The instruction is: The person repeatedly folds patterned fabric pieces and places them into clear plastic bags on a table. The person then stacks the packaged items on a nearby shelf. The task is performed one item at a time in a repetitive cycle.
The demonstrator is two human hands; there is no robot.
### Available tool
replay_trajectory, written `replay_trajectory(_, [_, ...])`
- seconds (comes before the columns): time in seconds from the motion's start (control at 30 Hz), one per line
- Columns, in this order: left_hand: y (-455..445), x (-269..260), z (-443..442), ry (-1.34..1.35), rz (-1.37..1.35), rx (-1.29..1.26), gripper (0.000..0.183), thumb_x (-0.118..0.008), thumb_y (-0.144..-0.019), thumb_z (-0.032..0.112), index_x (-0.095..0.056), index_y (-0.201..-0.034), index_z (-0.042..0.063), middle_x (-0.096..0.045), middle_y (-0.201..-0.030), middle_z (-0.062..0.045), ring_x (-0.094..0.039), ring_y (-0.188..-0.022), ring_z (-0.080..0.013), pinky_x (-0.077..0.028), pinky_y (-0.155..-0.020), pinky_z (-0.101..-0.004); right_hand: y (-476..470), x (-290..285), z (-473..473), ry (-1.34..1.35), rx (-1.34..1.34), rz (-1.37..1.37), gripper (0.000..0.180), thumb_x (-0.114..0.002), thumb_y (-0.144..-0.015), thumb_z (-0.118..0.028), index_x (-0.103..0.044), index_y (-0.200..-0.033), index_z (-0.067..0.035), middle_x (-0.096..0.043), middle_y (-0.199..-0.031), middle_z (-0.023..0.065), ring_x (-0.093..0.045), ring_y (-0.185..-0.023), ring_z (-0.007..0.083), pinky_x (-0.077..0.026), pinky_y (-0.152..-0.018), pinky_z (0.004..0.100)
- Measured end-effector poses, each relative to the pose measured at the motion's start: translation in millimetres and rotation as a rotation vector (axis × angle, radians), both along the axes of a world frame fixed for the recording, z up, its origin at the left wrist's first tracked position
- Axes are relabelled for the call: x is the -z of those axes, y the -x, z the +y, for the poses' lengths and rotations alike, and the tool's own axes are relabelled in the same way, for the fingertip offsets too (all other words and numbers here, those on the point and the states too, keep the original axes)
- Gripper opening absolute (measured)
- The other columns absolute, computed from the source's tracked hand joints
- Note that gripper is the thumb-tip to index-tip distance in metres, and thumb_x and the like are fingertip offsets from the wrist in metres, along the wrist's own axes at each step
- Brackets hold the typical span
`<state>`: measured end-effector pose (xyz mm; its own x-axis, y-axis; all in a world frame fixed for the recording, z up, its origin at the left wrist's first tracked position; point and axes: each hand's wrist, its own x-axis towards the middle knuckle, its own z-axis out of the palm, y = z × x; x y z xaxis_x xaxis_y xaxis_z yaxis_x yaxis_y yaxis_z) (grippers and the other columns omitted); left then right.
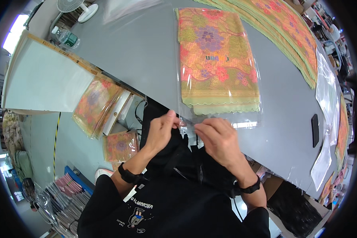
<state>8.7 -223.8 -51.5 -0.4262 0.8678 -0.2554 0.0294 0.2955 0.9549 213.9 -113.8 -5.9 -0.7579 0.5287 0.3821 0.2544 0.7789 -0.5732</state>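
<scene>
A folded floral cloth (pixel 218 68) in orange and green with scalloped edges lies flat inside a clear plastic bag (pixel 247 123) on the grey table. At the bag's near end, by the table edge, my left hand (pixel 162 129) pinches the left corner of the plastic between thumb and fingers. My right hand (pixel 218 138) is close beside it, its fingertips closed on the same plastic edge. The exact grip of the fingertips is partly hidden.
Unbagged floral cloths (pixel 273 32) lie at the far right. Empty clear bags (pixel 327 98) and a black phone (pixel 315 131) are on the right side. A water bottle (pixel 67 37) and small fan (pixel 87 13) stand far left. Bagged cloths (pixel 96 104) are stacked below the table's left edge.
</scene>
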Motion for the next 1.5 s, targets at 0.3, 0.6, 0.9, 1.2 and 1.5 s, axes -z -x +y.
replay_trajectory(0.3, [-20.7, 3.0, 18.3, 0.045, 0.049, -0.009, 0.055, -0.062, -0.111, 0.041, -0.077, -0.086, -0.006, -0.072, -0.069, -0.007, -0.061, -0.066, -0.0095, -0.048, -0.061, -0.0309, 38.3, 4.1, -12.3, -0.290, 0.015, -0.430, 0.013, -0.069, -0.087, -0.012, -0.063, -0.097, -0.009, -0.055, -0.096, 0.0078, -0.060, -0.095, 0.0249, -0.050, -0.072, 0.0386])
replay_trajectory(0.6, [-4.5, 5.6, 16.4, -0.040, 0.093, -0.005, 0.056, -0.064, -0.109, 0.041, -0.078, -0.082, -0.006, -0.074, -0.070, -0.010, -0.070, -0.068, -0.0126, -0.054, -0.066, -0.0292, -215.0, -29.4, 108.8, -0.039, 0.887, -0.414, 0.011, -0.061, -0.094, 0.001, -0.068, -0.097, -0.007, -0.069, -0.085, 0.0130, -0.070, -0.079, 0.0369, -0.055, -0.071, 0.0488])
replay_trajectory(0.9, [33.9, 9.0, 4.4, -0.452, 0.707, -0.186, 0.022, -0.070, -0.101, 0.012, -0.071, -0.123, 0.006, -0.069, -0.115, -0.009, -0.068, -0.096, -0.0198, -0.052, -0.089, -0.0323, -208.0, -4.8, 100.3, -0.375, 0.497, -0.347, 0.051, -0.078, -0.087, -0.006, -0.069, -0.137, -0.008, -0.058, -0.151, 0.0192, -0.055, -0.142, 0.0403, -0.042, -0.119, 0.0543])
replay_trajectory(1.2, [38.0, -7.1, 33.1, -0.655, 1.117, 0.158, 0.010, -0.083, -0.090, 0.017, -0.079, -0.097, 0.012, -0.075, -0.092, 0.000, -0.071, -0.094, -0.0220, -0.047, -0.092, -0.0402, -118.7, -9.0, 103.7, -0.169, 0.029, -0.285, 0.057, -0.081, -0.091, -0.043, -0.071, -0.134, -0.007, -0.068, -0.141, 0.0106, -0.060, -0.136, 0.0342, -0.046, -0.118, 0.0488])
replay_trajectory(1.5, [19.3, -17.8, 58.4, -0.411, 0.992, -0.085, 0.016, -0.082, -0.086, 0.009, -0.079, -0.102, 0.012, -0.065, -0.075, 0.001, -0.060, -0.073, -0.0205, -0.043, -0.080, -0.0367, -77.9, 8.8, 124.4, 0.176, 0.425, -0.109, 0.023, -0.085, -0.092, -0.021, -0.076, -0.087, 0.000, -0.068, -0.097, 0.0111, -0.061, -0.088, 0.0281, -0.053, -0.078, 0.0378])
